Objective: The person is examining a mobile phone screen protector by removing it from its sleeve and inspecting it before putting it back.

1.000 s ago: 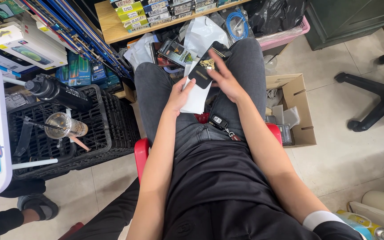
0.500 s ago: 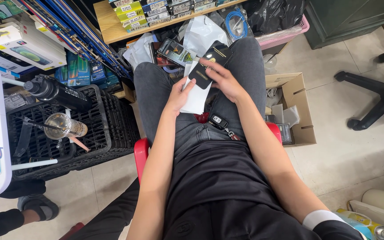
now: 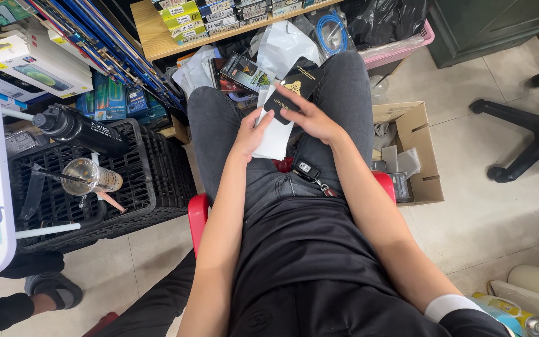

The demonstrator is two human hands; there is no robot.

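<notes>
Hands meet over your lap, between your knees. Your right hand (image 3: 312, 118) lies across a slim black package (image 3: 296, 88) with a gold emblem on its face, fingers curled over its lower edge and thumb pressing its side, so it is gripped tilted, its top end pointing away from you. Your left hand (image 3: 249, 132) closes on a white sleeve (image 3: 274, 134), a flat oblong that sits just under the black package and touches it; thumb on top, the other fingers hidden beneath.

A black car key (image 3: 307, 170) with a small ring rests on your jeans just below both hands, at the front edge of the red stool (image 3: 198, 212) you sit on.

Ahead of your knees, a dark flat box (image 3: 244, 72) with a pale printed panel leans among white plastic bags (image 3: 282, 43). Above it runs a wooden shelf (image 3: 151, 34) carrying a row of small boxes, yellow-green ones (image 3: 182, 17) at the left and grey-white ones towards the right (their labels too small to make out). A coil of blue cable (image 3: 334, 31) sits by a pink basket (image 3: 400, 53) holding a black bag.

To your left, a black plastic crate (image 3: 157, 168) holds a black bottle (image 3: 82, 130) lying on its side and a clear cup with a straw (image 3: 92, 178). Beyond it, white phone boxes (image 3: 32, 65) are stacked, with blue packets (image 3: 116, 103) standing behind the crate. To your right, an open cardboard box (image 3: 419, 150) stands on the tiled floor.
</notes>
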